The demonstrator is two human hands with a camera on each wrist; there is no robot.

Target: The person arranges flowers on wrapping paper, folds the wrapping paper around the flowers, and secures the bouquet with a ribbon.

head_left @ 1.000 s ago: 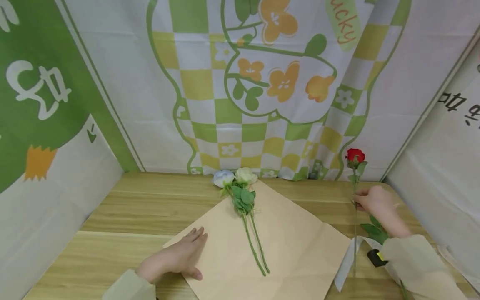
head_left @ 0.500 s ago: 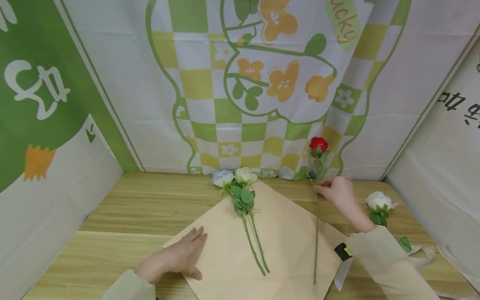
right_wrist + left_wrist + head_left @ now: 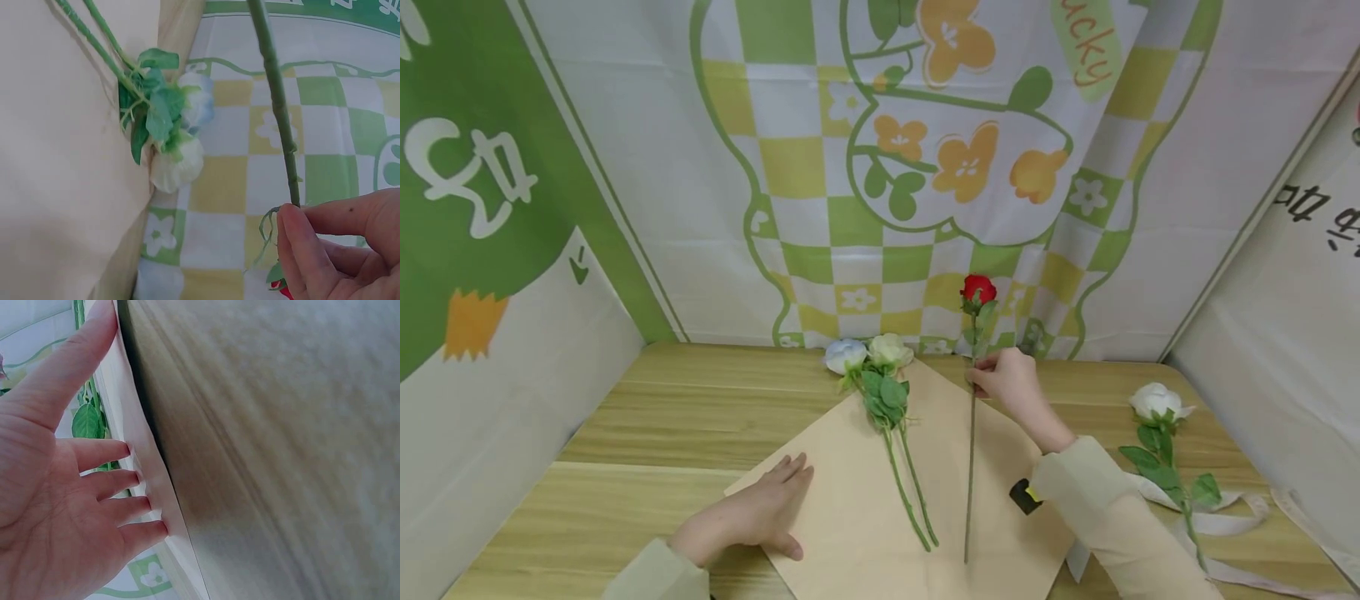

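Note:
My right hand (image 3: 1011, 385) pinches the stem of a red rose (image 3: 978, 288) between thumb and fingers. The rose is upright, above the right part of a sheet of tan wrapping paper (image 3: 850, 517). In the right wrist view its green stem (image 3: 279, 106) runs up from the fingertips. On the left part of the paper my left hand (image 3: 756, 510) rests with its fingers straight; the left wrist view shows the fingertips at the paper's edge. Between the hands lie a pale blue flower (image 3: 846, 357) and a cream flower (image 3: 891, 352), their stems side by side on the paper.
A white rose (image 3: 1159, 402) with green leaves lies on the wooden table (image 3: 647, 417) at the right. White ribbon (image 3: 1228, 523) curls beneath its stem. A patterned cloth (image 3: 925, 208) hangs behind the table. A black strap piece (image 3: 1024, 497) sits by my right sleeve.
My right hand has carried the red rose leftward from the table's right side to above the paper. The white rose at the right has come into view. My left hand has stayed in place.

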